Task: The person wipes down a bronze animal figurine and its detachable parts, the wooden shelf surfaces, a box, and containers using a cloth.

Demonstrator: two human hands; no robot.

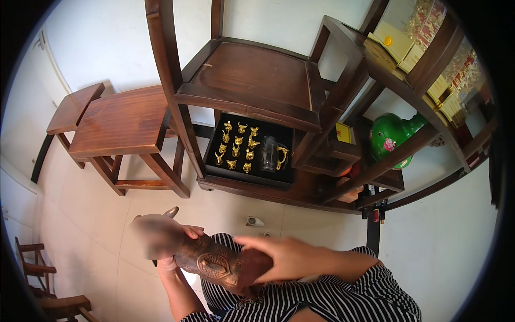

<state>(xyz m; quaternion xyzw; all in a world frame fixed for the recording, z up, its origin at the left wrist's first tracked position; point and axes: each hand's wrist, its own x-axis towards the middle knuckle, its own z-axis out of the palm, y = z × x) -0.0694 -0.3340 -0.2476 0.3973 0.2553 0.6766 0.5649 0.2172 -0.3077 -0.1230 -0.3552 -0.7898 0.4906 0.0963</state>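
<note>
A bronze-coloured ornament (pixel 213 261) with raised carving, a round medallion and a horn-like tip is held across my lap; its left end is blurred. My left hand (pixel 171 257) grips it near that blurred end, fingers over the top and palm beneath. At its dark reddish-brown right end (pixel 255 265) is my right hand (pixel 277 255), fingers and thumb spread to either side of it. Motion blurs the right hand, and whether it touches the surface cannot be told.
In front stands a dark wooden display shelf (pixel 247 108) holding a black case (pixel 249 181) of small gold animal heads and a glass mug (pixel 268 155). A green vase (pixel 386 137) sits to its right. Wooden stools (pixel 120 120) stand left. A small white item (pixel 254 221) lies on the floor.
</note>
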